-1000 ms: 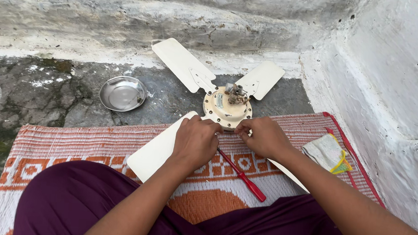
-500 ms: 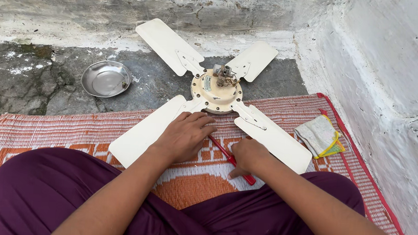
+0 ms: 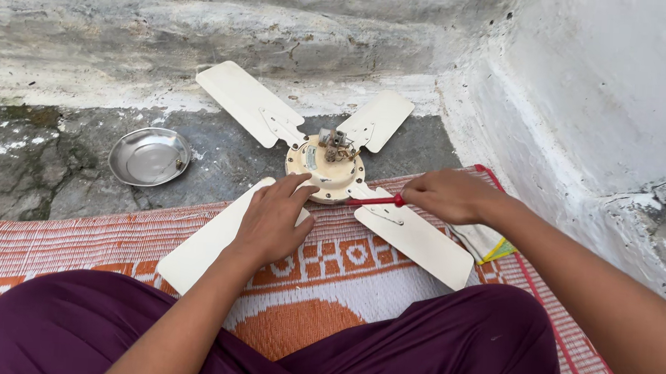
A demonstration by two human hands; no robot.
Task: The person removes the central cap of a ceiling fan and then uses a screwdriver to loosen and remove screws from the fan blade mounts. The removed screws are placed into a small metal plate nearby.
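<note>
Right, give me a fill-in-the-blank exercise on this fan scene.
1. The fan has ____ blades.
2. The right hand holds a screwdriver with a ____ handle.
3. The left hand rests on a blade and the fan's ____.
4. The steel bowl sits on the stone floor, not on the ____.

Missing words: four; red; hub; mat

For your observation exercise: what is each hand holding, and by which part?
The right hand grips a red screwdriver by its handle. The left hand holds nothing, resting flat on a fan blade.
</note>
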